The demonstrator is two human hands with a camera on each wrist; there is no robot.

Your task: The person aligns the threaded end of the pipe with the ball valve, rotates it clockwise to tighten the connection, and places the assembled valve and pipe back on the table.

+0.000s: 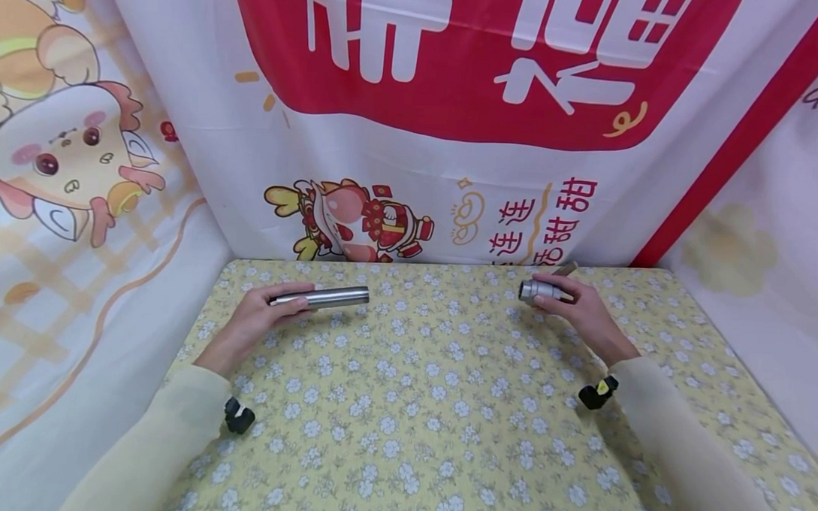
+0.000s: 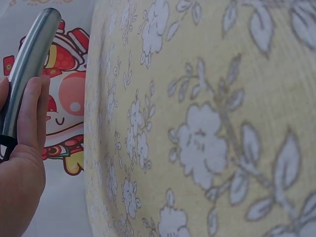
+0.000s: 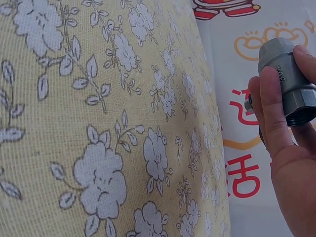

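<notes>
A straight steel pipe is gripped near one end by my left hand, thumb on the near side. Its free end points right, and fine ridges like threads ring that tip of the pipe in the left wrist view. On the right, my right hand holds a grey metal ball valve above the table. A flat lever sticks up behind those fingers. The valve body has hexagonal ends, and the lower opening looks threaded inside. Pipe and valve are well apart.
The table wears a yellow flowered cloth. A white and red printed curtain hangs along its back edge, with further printed fabric at the left and a pale sheet at the right.
</notes>
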